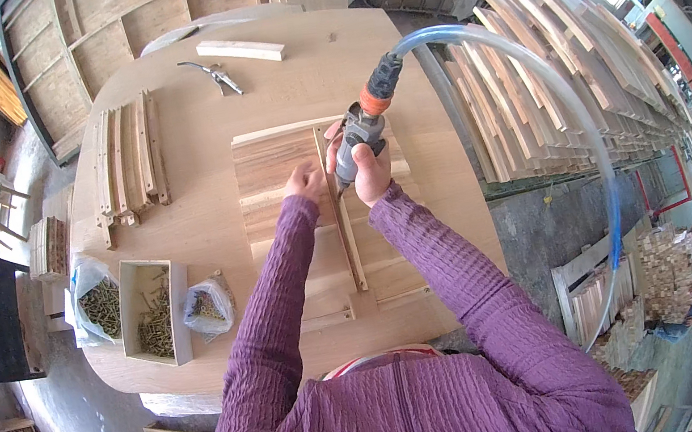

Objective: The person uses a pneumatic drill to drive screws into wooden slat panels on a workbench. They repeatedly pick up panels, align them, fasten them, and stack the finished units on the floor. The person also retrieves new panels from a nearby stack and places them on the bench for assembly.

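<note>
My right hand is wrapped round a grey air screwdriver with an orange collar. Its tip points down at a narrow wooden strip, which lies across several joined boards on the table. Just left of the strip is my left hand, its fingers curled together beside the wood. What they may pinch is too small to make out. A clear blue air hose runs from the top of the screwdriver in an arc to the right.
On the wooden table, at the left, stand a white box of screws and two plastic bags of screws. Behind them lie several wooden strips. An air blow gun and a pale wood block rest farther back. Stacked boards fill the right.
</note>
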The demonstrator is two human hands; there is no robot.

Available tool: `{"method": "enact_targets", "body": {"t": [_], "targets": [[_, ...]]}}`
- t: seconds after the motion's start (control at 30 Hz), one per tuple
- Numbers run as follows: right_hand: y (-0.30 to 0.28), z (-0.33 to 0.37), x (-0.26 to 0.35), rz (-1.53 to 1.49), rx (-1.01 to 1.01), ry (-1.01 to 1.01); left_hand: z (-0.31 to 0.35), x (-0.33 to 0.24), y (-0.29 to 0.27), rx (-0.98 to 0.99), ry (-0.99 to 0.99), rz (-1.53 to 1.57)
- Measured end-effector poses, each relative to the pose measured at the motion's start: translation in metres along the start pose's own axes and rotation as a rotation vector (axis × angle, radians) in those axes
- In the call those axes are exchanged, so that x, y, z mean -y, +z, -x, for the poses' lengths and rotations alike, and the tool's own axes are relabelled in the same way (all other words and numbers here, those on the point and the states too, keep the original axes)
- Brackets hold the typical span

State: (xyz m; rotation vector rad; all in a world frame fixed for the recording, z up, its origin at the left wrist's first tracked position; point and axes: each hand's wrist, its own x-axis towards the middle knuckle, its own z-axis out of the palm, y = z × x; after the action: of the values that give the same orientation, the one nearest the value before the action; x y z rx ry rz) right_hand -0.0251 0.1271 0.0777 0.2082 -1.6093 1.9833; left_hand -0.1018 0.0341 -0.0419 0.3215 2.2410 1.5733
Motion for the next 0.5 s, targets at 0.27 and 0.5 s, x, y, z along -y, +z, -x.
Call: {"method": "enact_targets", "body": {"t": [0.27,0.5], "targets": [[-0.005,0.001,0.001,0.020,-0.060,-0.010,0.117,0.051,-0.056,0.211,-0.202,0.957],[0.013,0.021,0.056,-0.078,-0.073,-0.179,0.202,0.053,-0.091,0.208,-0.343,0.956]]}}
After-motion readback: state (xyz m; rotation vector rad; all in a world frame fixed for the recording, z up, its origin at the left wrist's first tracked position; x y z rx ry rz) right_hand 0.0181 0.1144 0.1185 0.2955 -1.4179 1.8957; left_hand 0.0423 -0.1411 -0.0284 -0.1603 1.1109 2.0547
